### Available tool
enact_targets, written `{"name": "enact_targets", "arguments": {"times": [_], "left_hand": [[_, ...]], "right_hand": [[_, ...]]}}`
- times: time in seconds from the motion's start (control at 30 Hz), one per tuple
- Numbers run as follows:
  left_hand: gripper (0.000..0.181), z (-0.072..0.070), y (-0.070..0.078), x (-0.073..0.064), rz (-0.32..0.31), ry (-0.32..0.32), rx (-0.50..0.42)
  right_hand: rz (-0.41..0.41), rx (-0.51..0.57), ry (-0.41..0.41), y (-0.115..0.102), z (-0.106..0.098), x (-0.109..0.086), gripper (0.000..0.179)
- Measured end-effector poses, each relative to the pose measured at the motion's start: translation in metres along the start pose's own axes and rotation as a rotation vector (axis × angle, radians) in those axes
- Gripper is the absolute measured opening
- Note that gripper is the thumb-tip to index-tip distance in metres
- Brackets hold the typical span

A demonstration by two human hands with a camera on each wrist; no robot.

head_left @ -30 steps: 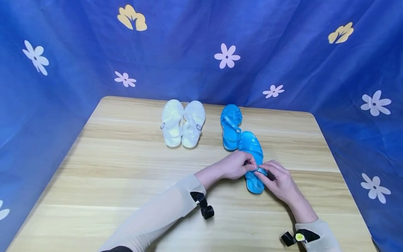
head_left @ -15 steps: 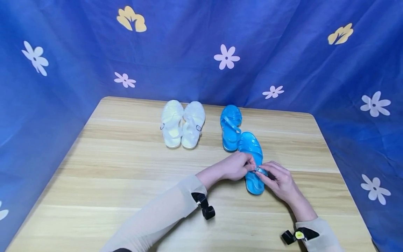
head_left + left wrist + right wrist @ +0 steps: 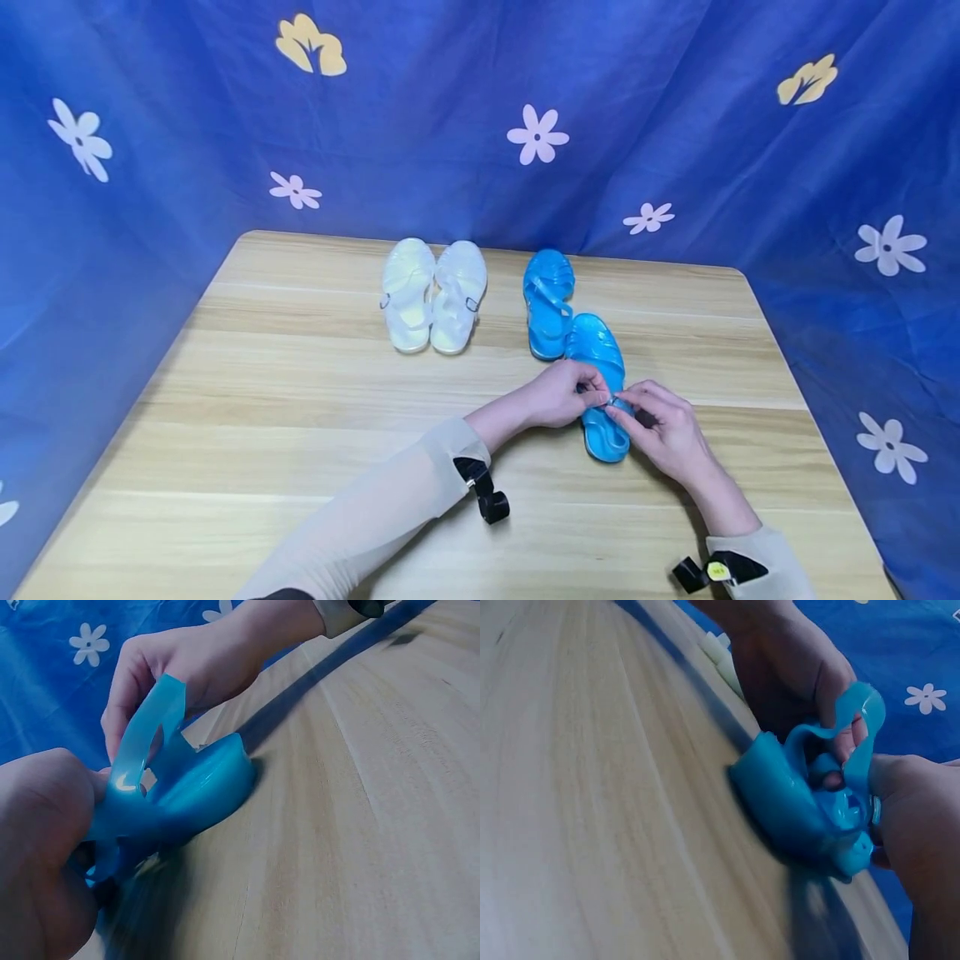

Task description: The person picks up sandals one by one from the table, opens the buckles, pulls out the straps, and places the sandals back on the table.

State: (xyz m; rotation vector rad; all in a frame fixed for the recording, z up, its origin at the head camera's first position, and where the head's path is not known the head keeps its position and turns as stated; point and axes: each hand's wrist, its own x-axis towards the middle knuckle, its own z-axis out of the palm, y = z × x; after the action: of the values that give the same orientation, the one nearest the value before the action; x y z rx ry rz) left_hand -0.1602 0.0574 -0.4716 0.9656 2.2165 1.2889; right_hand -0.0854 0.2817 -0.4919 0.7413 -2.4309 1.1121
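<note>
A glossy blue jelly sandal (image 3: pixel 606 437) lies right of the table's middle, toe pointing away. My left hand (image 3: pixel 558 396) comes over its left side and pinches the ankle strap between thumb and forefinger. From the right, the thumb and index fingertips of my right hand (image 3: pixel 667 429) pinch that strap at the small metal buckle (image 3: pixel 613 402). In the left wrist view, the heel strap (image 3: pixel 142 739) arches up above the sole. The right wrist view shows the sandal (image 3: pixel 780 799) tilted, with both hands at its far side; the fingertips partly hide the buckle.
Another blue sandal (image 3: pixel 549 325) lies just behind, beside the held one's toe. Further left, a white sandal (image 3: pixel 408 312) and its mate (image 3: pixel 457 312) stand side by side on the wooden table (image 3: pixel 315 375). A blue flowered curtain (image 3: pixel 435 117) surrounds the table's back and sides.
Both hands stay at the strap with only slight finger movement around the buckle. The sandals keep their places.
</note>
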Motion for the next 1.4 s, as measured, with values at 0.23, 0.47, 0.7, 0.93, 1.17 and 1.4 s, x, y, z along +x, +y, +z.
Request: {"name": "enact_targets", "arguments": {"times": [0.23, 0.47, 0.7, 0.93, 1.17, 1.4], "left_hand": [[0.014, 0.001, -0.002, 0.001, 0.014, 0.01, 0.024], [0.014, 0.0, -0.003, -0.001, 0.025, 0.014, 0.027], [0.017, 0.0, -0.001, -0.001, 0.03, 0.002, 0.055], [0.02, -0.001, 0.001, 0.0, -0.035, -0.03, 0.02], [0.022, 0.0, 0.001, 0.002, -0.087, -0.011, -0.048], [0.017, -0.001, 0.002, 0.001, -0.008, -0.018, 0.05]], "right_hand": [[0.05, -0.026, -0.027, -0.004, 0.0, 0.003, 0.02], [0.025, -0.023, -0.041, -0.005, 0.0, 0.004, 0.021], [-0.123, 0.021, 0.0, 0.007, 0.006, 0.005, 0.029], [-0.18, 0.072, 0.024, 0.014, 0.01, 0.004, 0.028], [-0.22, 0.107, 0.056, 0.021, 0.01, 0.0, 0.015], [-0.199, 0.118, 0.093, 0.023, 0.011, -0.002, 0.015]]}}
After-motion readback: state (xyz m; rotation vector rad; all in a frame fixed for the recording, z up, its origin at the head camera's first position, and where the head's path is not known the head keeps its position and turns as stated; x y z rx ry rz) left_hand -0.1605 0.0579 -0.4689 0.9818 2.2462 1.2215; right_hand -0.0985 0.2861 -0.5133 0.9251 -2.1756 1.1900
